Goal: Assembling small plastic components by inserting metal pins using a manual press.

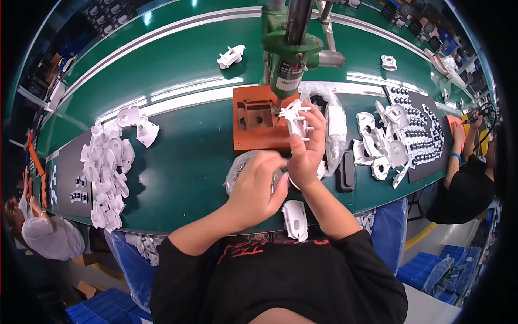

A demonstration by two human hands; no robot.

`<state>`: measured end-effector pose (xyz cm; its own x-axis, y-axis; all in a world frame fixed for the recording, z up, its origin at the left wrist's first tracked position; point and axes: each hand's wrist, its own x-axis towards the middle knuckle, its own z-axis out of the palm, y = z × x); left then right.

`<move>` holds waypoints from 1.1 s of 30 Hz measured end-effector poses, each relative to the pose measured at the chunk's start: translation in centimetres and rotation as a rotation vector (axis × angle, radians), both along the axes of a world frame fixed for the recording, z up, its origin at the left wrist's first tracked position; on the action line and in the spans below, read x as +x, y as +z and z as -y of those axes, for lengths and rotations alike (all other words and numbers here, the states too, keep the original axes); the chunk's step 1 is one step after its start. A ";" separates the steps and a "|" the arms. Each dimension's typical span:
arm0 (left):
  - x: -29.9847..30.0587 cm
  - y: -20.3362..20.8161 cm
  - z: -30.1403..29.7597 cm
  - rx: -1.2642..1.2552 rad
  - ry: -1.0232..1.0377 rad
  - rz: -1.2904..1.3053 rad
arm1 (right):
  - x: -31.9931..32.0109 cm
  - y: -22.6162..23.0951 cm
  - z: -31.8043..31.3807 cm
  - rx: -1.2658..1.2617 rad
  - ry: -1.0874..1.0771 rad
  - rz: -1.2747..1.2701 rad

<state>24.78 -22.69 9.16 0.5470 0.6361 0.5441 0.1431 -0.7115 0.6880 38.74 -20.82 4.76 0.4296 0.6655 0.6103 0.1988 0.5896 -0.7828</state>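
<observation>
A white plastic molded part with thin posts (295,120) is gripped between the thumb and fingers of my right hand (310,148). I hold it up just below the green press head (291,54), beside the orange fixture block (244,141). My left hand (253,186) is bent inward near a clear plastic bag (235,171), its fingertips pointing toward my right hand. Motion smears those fingertips, so whether they hold anything is hidden. An oval white plastic part (294,220) lies near the table's front edge, below my hands.
White plastic parts pile up at left (110,156) and right (386,135). Rows of small black-and-white pieces (423,129) cover a dark board at right. A dark oblong case (346,171) lies beside a plastic-wrapped bundle (337,121). Co-workers sit at left (51,235) and right (458,194).
</observation>
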 end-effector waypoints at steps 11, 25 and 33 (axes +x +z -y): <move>-0.5 -5.0 4.5 0.122 -0.541 -0.784 | 5.1 1.6 1.7 0.083 -0.058 -0.140; -0.2 2.1 -1.0 -0.979 -0.410 0.049 | 6.9 4.4 7.5 0.169 0.090 0.160; -2.6 -0.3 -2.8 -1.714 -0.859 0.692 | 3.4 7.6 6.8 0.191 0.243 0.921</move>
<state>22.21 -19.85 8.82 0.9322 0.3620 -0.0038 -0.3349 0.8664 0.3703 42.17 -27.58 12.35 -0.4062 0.5280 0.7458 0.5420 0.7963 -0.2686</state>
